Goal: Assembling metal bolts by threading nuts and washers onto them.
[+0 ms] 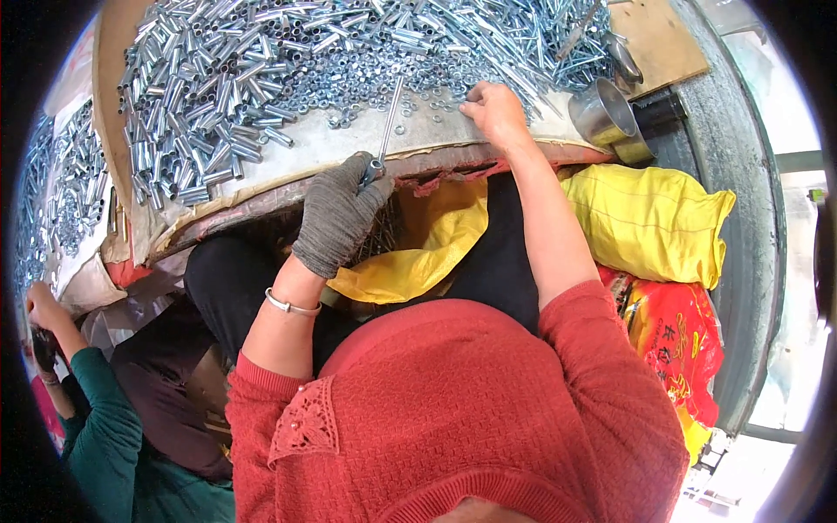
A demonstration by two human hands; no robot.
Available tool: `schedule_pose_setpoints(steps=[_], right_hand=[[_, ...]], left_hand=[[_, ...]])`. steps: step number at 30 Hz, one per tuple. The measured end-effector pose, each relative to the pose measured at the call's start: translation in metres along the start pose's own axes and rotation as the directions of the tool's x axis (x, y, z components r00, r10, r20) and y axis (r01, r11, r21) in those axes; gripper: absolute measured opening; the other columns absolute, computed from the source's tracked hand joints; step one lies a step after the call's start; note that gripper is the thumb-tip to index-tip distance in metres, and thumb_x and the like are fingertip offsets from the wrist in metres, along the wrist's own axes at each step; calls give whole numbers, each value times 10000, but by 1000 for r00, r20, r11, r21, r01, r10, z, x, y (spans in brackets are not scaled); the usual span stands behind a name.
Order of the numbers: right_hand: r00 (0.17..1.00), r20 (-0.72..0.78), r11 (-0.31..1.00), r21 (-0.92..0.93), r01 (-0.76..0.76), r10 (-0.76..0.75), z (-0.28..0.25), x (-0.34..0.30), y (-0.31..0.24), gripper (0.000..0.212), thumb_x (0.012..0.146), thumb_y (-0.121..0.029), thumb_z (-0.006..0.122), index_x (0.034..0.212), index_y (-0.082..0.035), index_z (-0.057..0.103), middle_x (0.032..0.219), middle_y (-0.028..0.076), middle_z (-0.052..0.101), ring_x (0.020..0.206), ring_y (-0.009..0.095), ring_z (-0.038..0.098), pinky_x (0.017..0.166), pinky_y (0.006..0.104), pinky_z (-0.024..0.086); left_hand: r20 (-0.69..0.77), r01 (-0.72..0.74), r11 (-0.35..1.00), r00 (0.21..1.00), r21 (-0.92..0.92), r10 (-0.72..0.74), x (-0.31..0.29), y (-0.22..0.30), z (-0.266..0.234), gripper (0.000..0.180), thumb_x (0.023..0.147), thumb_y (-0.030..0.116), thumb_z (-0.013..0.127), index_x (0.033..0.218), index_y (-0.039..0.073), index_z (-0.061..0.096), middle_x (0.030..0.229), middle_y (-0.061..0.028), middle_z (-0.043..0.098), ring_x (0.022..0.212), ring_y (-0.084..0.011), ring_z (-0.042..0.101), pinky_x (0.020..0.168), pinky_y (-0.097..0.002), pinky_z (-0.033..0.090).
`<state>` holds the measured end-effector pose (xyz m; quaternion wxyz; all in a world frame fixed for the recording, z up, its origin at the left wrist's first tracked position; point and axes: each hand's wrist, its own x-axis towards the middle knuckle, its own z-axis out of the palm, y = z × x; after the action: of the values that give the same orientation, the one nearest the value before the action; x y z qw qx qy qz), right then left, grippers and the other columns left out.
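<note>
My left hand (338,213), in a grey knit glove, is closed on a long thin bolt (390,118). The bolt points up and away over the bench edge, and its rounded, ring-like lower end sits at my fingertips. My bare right hand (499,113) is at the near edge of a spread of small nuts and washers (344,85), thumb and fingers pinched together. Whatever they may hold is too small to make out. A few loose washers (400,130) lie on the pale bench cover (305,139) between my hands.
Metal sleeves (205,87) are heaped at the left, long bolts (558,44) at the far right. A metal cup (602,113) stands by the right corner. An open yellow sack (418,261) hangs below the edge; a full yellow sack (654,222) lies right. A co-worker's hand (48,309) is far left.
</note>
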<state>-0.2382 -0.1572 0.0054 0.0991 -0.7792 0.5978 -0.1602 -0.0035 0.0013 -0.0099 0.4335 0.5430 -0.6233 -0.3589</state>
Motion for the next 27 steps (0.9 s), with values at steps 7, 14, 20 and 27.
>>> schedule_pose_setpoints(steps=[7,14,20,27], right_hand=[[988,-52,968,-216,130,-144,-1,-19,-20,231,778,-190,687,834,9,581,730,138,644,669,243,633,608,370,498],[978,160,359,928,-104,-131,-28,-65,-55,108,865,-118,636,882,-15,608,682,40,592,530,104,569,438,224,487],[977,206,332,926,-178,-50,-35,-88,-42,115,873,-113,623,907,-4,625,682,37,591,531,94,565,429,208,469],[900,397,91,918,-387,-179,-37,-87,-19,154,858,-154,649,911,-12,624,657,39,597,502,89,553,412,196,448]], left_hand=[[121,-22,966,993,259,-10,0,4,1,243,830,294,582,894,61,618,765,-189,628,750,-369,610,649,-455,456],[214,-98,840,977,534,-22,-8,14,6,243,849,307,533,935,102,631,776,-154,647,724,-349,624,636,-458,473],[274,-228,818,958,528,90,-9,16,13,197,859,276,527,902,102,609,752,-131,645,696,-330,627,608,-450,470],[294,-307,817,939,487,178,-9,10,19,130,821,228,567,857,104,578,755,-134,610,711,-347,600,603,-437,465]])
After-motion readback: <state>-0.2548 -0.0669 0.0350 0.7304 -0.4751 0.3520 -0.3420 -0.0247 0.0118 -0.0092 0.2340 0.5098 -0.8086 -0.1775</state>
